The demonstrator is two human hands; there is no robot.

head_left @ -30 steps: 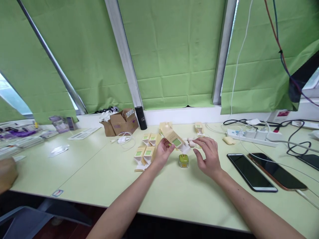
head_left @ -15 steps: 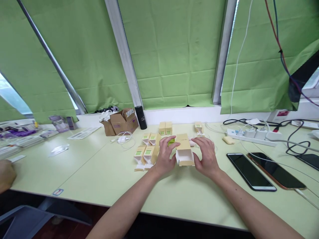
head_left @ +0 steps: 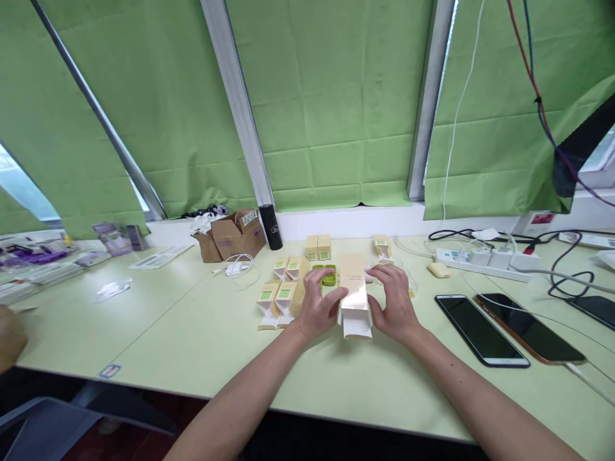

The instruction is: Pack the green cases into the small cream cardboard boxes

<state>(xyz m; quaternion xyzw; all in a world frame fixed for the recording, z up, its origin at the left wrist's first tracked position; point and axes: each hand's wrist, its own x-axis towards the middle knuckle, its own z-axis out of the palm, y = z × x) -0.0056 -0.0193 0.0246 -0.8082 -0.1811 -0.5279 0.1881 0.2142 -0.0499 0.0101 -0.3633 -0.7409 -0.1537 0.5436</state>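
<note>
A pale yellow carton stands out in front of me, tilted, its near end open with a white flap hanging down toward me. My left hand grips its left side, thumb against the edge. On the right side, my right hand holds it with curled fingers and thumb. Just beyond my left fingers lies a small green case. To the left of that hand, several similar cartons rest with open flaps and green squares showing.
Two cartons sit at the back, and one open carton stands right of them. A brown cardboard box is beside a black bottle. Phones, a power strip and cables lie right. Another person's hand shows at far left.
The carton has tipped so its printed face shows and its open end points lower, the white flap now hanging down. More of the green case is visible. Both hands keep hold.
</note>
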